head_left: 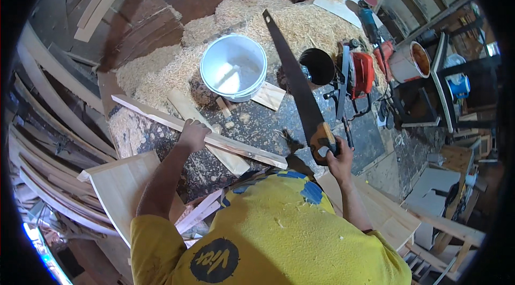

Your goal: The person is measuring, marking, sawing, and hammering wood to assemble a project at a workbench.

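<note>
My right hand [340, 159] is closed around the handle of a handsaw [295, 78]. Its long dark blade points up and away, slanting to the left, apart from the wood under my other hand. With fingers wrapped over it, my left hand [194, 135] grips a long narrow wooden strip [244, 148]. The strip slants from far left to near right, ending close to my body. Crossing beneath it is a flat pale board [229, 160] on the dark, sawdust-specked worktop [271, 127].
A white bucket [222, 57] stands beyond the strip, beside a small wood block [269, 95]. Wood shavings [241, 12] heap behind it. To the right are a dark round container [317, 65] and a red power tool [361, 75]. Curved wooden pieces [59, 97] line the left side.
</note>
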The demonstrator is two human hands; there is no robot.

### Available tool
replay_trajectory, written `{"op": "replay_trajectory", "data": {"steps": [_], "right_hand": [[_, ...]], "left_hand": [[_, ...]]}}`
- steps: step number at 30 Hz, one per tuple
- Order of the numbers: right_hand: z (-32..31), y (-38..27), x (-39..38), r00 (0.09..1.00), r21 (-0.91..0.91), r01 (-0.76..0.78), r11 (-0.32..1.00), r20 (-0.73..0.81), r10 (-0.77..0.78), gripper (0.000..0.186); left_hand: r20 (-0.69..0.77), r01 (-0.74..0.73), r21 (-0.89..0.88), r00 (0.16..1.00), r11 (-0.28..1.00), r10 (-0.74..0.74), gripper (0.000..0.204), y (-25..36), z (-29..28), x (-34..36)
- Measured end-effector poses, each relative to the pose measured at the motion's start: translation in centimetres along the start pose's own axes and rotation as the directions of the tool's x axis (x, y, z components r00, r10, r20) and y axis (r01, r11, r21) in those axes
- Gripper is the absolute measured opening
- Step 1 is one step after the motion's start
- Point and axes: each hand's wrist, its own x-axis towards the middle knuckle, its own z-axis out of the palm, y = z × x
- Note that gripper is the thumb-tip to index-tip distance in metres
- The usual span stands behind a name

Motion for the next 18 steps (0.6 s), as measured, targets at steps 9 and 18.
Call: {"op": "replay_trajectory", "data": {"steps": [9, 18], "right_hand": [[-1.2, -11.4, 13.0, 0.907, 0.73, -0.33, 0.598, 0.42, -0.013, 0.075], [10.3, -16.8, 28.6, 0.882, -0.081, 0.306, 0.949, 0.4, -0.25, 0.051]], "left_hand": [[-0.098, 0.047, -0.056, 0.994, 0.997, -0.052, 0.029, 0.1, 1.1, 0.0], [-0.047, 0.077, 0.01, 0.996, 0.997, -0.077, 0.029, 0.5, 0.5, 0.4]]}}
